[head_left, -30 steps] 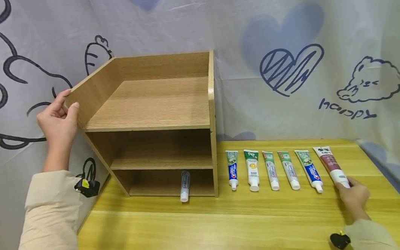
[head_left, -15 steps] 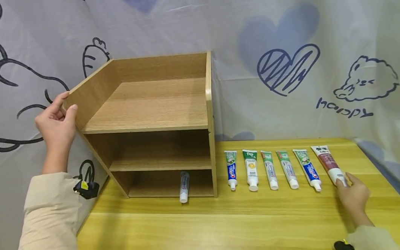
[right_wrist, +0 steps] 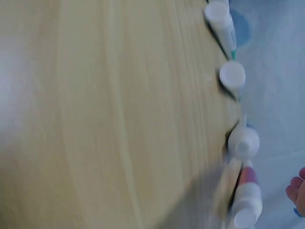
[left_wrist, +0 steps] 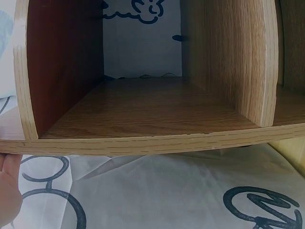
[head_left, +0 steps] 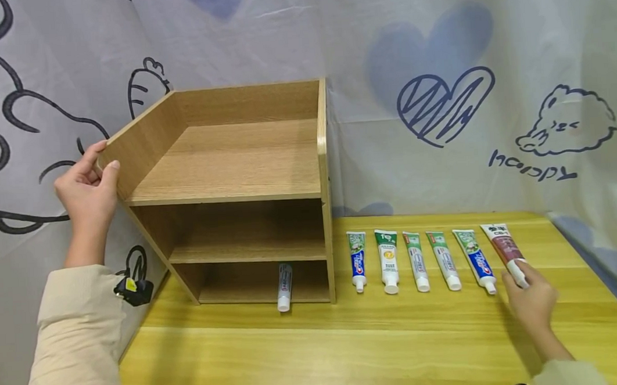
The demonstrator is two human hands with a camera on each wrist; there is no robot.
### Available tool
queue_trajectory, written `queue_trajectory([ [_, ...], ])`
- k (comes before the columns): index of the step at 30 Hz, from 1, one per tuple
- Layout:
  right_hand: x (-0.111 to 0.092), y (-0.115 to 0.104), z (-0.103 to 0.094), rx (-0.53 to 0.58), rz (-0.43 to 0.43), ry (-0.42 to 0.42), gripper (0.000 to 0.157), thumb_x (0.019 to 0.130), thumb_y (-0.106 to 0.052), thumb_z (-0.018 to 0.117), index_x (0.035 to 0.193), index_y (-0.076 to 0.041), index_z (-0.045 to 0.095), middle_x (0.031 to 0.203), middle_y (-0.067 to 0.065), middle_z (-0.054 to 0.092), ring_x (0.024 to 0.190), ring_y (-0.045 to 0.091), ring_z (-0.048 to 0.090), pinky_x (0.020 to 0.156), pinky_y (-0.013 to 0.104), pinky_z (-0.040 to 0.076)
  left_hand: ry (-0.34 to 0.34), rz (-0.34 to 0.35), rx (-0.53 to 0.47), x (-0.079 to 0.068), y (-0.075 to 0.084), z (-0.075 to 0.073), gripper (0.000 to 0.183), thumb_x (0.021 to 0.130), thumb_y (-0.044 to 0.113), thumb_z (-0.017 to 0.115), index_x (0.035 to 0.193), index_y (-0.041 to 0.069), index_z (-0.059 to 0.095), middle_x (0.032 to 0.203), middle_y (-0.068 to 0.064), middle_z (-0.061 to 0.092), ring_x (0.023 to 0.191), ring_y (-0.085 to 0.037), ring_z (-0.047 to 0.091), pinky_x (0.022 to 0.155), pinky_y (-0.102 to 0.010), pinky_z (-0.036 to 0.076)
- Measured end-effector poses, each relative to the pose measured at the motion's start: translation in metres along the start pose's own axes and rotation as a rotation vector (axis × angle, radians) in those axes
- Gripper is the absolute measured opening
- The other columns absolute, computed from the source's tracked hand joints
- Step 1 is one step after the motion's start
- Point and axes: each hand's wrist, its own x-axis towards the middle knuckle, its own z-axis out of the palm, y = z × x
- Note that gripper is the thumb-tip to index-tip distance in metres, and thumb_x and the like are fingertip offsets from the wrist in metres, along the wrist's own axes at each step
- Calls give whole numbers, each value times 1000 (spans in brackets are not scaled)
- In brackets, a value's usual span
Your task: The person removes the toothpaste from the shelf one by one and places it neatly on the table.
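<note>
On the left, my left hand (head_left: 88, 186) grips the front upper corner of the left side panel of a wooden desktop shelf (head_left: 224, 191). The left wrist view shows the shelf (left_wrist: 143, 147) sideways, with a few fingertips at the left edge. My right hand (head_left: 534, 300) is over the capped end of a maroon and white toothpaste tube (head_left: 506, 247), the last in the row. In the right wrist view, a gap shows between the curved fingers (right_wrist: 296, 191) and that tube (right_wrist: 248, 193). One small toothpaste tube (head_left: 285, 287) lies in the bottom compartment, its cap poking out.
Several more toothpaste tubes, including a blue and green one (head_left: 475, 259) and a white and green one (head_left: 389, 261), lie side by side right of the shelf, caps toward me. The yellow wood table (head_left: 317, 355) meets a printed curtain (head_left: 369, 154) behind.
My right hand has shifted left and slightly forward from the maroon tube's cap, now covering more of its white end. The tube stays in place. My left hand keeps its grip on the shelf.
</note>
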Motion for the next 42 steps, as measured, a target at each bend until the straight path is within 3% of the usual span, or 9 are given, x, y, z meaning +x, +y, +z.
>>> queue_trajectory([
  [4, -5, -7, 2, 46, -52, 19, 33, 72, 3, 69, 105, 8, 65, 103, 31, 62, 73, -32, 26, 66, 0, 27, 0, -9, 0, 0, 0, 0, 30, 81, -1, 58, 109, 5, 69, 47, 17, 33, 37, 7, 28, 37, -9, 22],
  [6, -7, -11, 3, 64, -65, 23, 34, 72, 3, 69, 105, 8, 65, 103, 30, 62, 75, -28, 37, 67, -2, 28, -1, -9, 1, 0, 0, 0, 30, 81, -2, 58, 108, 5, 69, 47, 17, 33, 37, 7, 28, 36, -9, 22],
  [9, -11, -17, 4, 77, -63, 17, 35, 72, 2, 69, 106, 8, 65, 101, 30, 63, 75, -25, 39, 67, 2, 31, -4, 1, 6, 1, -1, 0, 30, 81, -2, 57, 109, 3, 68, 46, 17, 32, 37, 6, 26, 37, -10, 20],
  [12, -15, -23, 7, 94, -59, 5, 35, 71, 2, 69, 106, 9, 65, 100, 31, 63, 73, -23, 40, 66, 3, 32, -2, 7, 12, 2, -1, 0, 30, 81, -2, 57, 109, 2, 68, 47, 17, 32, 38, 5, 24, 37, -11, 19],
  [13, -16, -25, 8, 110, -64, 0, 35, 72, 3, 69, 105, 10, 64, 100, 32, 62, 73, -28, 31, 65, 3, 32, -3, 9, 10, 2, 0, 0, 30, 81, -2, 57, 109, 2, 68, 47, 17, 32, 38, 5, 24, 38, -11, 19],
  [17, -22, -36, 10, 158, -56, -23, 34, 71, 6, 69, 105, 12, 64, 104, 30, 62, 77, -29, 36, 70, -6, 33, -8, 14, 8, 3, 0, 1, 30, 81, -1, 58, 109, 3, 68, 47, 17, 33, 38, 6, 27, 37, -10, 21],
  [29, -41, -54, 24, 273, -77, -77, 33, 70, 11, 68, 102, 13, 64, 103, 33, 60, 84, -31, 41, 73, -5, 39, -9, -2, 3, 1, 0, -1, 31, 82, -1, 57, 110, 2, 67, 48, 18, 35, 39, 8, 30, 37, -9, 23],
  [37, -58, -66, 34, 313, 46, -172, 31, 75, 6, 69, 105, 11, 64, 108, 15, 64, 80, -28, 47, 73, 1, 45, -9, 7, 13, 2, 0, -1, 31, 82, -2, 57, 110, 2, 67, 48, 18, 33, 37, 7, 26, 37, -9, 20],
  [42, -69, -73, 41, 375, 34, -215, 32, 75, 8, 68, 106, 12, 63, 107, 24, 63, 83, -27, 47, 75, 1, 44, -10, 1, 6, 2, -1, -1, 30, 82, -2, 57, 110, 2, 67, 48, 18, 33, 38, 7, 26, 37, -9, 20],
])
